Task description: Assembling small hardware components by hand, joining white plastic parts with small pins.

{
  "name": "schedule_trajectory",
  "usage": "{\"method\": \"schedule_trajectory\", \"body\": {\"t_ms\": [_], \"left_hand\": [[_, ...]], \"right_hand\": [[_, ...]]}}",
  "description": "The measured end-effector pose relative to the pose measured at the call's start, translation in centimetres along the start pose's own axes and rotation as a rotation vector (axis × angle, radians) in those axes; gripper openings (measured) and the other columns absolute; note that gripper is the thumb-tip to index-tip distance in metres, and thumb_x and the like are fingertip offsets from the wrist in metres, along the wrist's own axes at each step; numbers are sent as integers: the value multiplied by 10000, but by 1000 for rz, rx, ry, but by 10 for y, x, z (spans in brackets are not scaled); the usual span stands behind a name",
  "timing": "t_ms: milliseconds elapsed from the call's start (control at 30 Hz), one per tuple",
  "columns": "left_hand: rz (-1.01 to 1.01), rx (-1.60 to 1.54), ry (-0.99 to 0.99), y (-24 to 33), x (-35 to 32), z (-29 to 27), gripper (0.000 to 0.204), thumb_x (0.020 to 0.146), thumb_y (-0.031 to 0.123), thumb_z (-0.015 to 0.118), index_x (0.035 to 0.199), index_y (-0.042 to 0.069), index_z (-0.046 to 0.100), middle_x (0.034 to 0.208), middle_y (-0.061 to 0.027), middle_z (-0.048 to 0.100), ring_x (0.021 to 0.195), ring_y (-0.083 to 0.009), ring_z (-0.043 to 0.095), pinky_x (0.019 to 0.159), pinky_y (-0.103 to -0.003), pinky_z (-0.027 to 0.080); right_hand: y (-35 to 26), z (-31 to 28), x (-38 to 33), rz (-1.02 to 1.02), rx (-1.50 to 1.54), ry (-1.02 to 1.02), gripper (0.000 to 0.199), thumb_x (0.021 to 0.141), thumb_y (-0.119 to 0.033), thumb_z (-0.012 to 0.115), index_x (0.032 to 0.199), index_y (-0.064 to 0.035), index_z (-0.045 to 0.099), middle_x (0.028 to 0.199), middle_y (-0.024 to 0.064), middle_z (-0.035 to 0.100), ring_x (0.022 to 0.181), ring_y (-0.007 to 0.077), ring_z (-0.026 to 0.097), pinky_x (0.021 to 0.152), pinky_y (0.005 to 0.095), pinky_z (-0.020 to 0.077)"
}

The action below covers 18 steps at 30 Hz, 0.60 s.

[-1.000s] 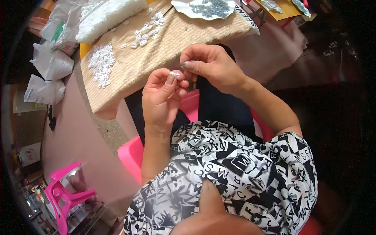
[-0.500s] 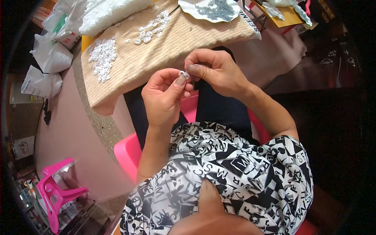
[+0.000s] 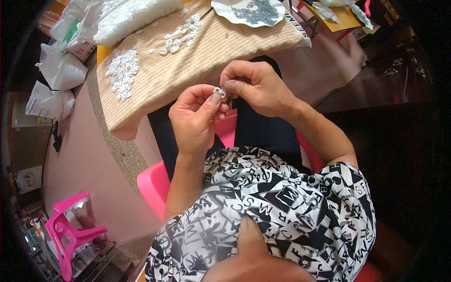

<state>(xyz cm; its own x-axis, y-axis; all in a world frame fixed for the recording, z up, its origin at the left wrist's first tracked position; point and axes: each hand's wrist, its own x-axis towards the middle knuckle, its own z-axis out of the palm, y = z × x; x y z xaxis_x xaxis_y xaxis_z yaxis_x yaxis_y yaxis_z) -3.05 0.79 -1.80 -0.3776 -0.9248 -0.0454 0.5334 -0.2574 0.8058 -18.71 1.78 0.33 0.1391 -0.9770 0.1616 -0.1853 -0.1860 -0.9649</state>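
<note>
Between the thumb and fingers of my left hand (image 3: 192,117) is a small white plastic piece with ring-like holes (image 3: 219,92). The fingers of my right hand (image 3: 263,89) are pinched together at that piece's right side; whatever they hold is too small and hidden to name. Both hands meet above my lap, just off the near edge of a beige ribbed cloth (image 3: 197,63). On the cloth lie a heap of small white pieces (image 3: 122,73) at left and a looser group of larger two-holed white pieces (image 3: 178,38) farther back.
A white scalloped plate (image 3: 279,19) with small grey parts (image 3: 258,11) stands at the back. Behind the heap sits a clear bag of white parts (image 3: 136,19). White plastic bags (image 3: 49,101) hang at left. A pink stool (image 3: 70,235) stands lower left.
The white piece has turned slightly in my left fingers, so its holes show more clearly. My hands stay almost in place, and the view has shifted a little.
</note>
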Motion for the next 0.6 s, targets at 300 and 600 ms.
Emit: {"method": "schedule_trajectory", "body": {"t_ms": [300, 600], "left_hand": [[22, 18, 19, -1, 2, -1, 113, 775, -20, 575, 884, -44, 556, 756, -90, 606, 594, -109, 577, 492, -185, 450], [10, 34, 17, 1, 0, 1, 109, 777, -14, 573, 882, -41, 556, 754, -89, 607, 600, -105, 575, 493, -184, 445]], "right_hand": [[1, -1, 0, 13, -14, -44, 58, 817, -19, 492, 806, 23, 532, 690, 7, 529, 637, 54, 477, 592, 200, 424], [-3, -2, 1, 68, 26, -56, 72, 820, -33, 495, 806, 26, 535, 688, 15, 534, 626, 61, 488, 583, 204, 434]]}}
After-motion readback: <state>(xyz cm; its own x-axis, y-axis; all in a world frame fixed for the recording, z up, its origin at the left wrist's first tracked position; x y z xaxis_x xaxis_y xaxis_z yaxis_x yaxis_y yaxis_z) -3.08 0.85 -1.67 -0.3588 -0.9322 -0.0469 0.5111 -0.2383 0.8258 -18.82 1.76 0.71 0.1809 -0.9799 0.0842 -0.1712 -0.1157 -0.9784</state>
